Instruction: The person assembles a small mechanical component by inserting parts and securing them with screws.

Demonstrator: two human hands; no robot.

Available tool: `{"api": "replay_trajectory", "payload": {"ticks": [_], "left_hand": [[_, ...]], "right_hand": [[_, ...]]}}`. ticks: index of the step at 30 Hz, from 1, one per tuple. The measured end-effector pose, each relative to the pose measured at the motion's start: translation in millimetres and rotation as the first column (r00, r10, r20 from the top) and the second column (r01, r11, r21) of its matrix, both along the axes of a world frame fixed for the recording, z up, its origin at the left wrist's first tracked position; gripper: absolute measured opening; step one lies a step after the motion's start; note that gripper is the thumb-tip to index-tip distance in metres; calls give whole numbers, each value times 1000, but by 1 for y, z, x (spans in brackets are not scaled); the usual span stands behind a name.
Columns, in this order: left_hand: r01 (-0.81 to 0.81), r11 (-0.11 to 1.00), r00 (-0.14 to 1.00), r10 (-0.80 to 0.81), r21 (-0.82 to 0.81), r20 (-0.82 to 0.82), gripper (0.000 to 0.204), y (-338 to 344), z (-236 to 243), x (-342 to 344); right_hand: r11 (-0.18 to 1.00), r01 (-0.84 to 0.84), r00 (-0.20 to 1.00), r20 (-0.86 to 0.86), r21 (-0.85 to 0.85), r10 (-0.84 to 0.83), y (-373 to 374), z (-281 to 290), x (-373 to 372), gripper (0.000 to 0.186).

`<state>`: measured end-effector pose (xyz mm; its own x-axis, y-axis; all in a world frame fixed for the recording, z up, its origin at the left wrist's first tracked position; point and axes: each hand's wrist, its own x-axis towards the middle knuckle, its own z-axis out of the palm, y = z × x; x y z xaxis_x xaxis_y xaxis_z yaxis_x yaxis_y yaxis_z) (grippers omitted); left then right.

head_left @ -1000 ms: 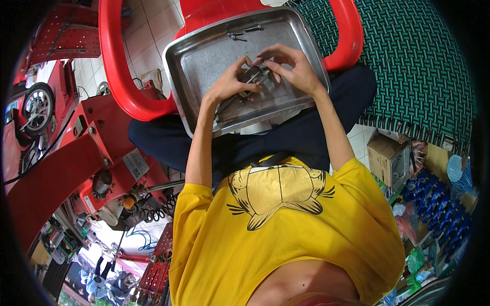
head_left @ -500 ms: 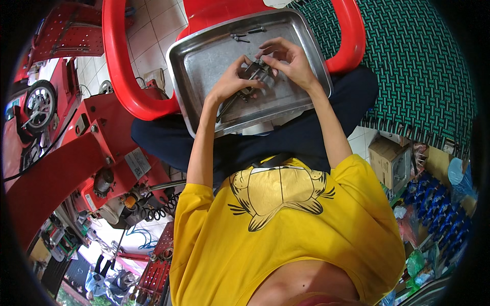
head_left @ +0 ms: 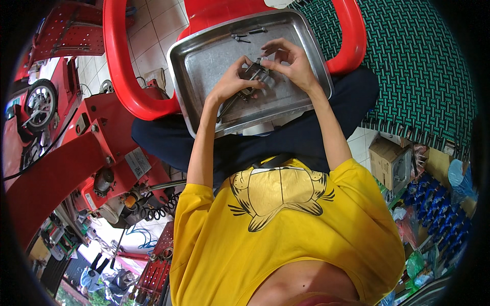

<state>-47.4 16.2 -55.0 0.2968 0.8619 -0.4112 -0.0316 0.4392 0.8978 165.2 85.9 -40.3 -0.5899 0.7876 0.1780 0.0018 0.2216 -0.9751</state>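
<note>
Two-handed work on a small metal assembly (head_left: pixel 259 75), held above the middle of a rectangular steel tray (head_left: pixel 200 64). Left hand (head_left: pixel 230 84): grip curled around the assembly, thumb and forefinger on opposite sides. Right hand (head_left: pixel 295 67): grip partly open, thumb at the assembly's far end; whether it clasps anything there cannot be told. The step appears to be fine fingering of that end; continuing would call for a steady left grip. Loose bolts (head_left: pixel 239 37) lie near the tray's far edge. Surroundings: red plastic chair (head_left: pixel 116 66), tiled floor (head_left: pixel 151 38), green patterned mat (head_left: pixel 413 61), cardboard box (head_left: pixel 382 155).
</note>
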Motion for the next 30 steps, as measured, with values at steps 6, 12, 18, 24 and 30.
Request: {"api": "replay_trajectory", "payload": {"ticks": [6, 12, 18, 24, 30], "left_hand": [[4, 1000, 1000, -4, -13, 9, 49, 0, 7, 1], [-10, 1000, 999, 10, 2, 31, 50, 0, 5, 1], [8, 1000, 1000, -8, -5, -11, 51, 0, 7, 0], [-1, 1000, 1000, 1, -18, -24, 48, 0, 7, 1], [-9, 1000, 1000, 9, -1, 22, 49, 0, 6, 2]], "right_hand": [[967, 33, 995, -81, -254, -56, -5, 10, -3, 29], [999, 42, 999, 8, -19, -42, -1, -3, 1, 27], [957, 15, 998, -57, -289, -33, -5, 10, -2, 29], [998, 55, 998, -13, -36, -56, -2, -3, 0, 25], [962, 25, 997, -60, -273, -43, -5, 12, -3, 34]]}}
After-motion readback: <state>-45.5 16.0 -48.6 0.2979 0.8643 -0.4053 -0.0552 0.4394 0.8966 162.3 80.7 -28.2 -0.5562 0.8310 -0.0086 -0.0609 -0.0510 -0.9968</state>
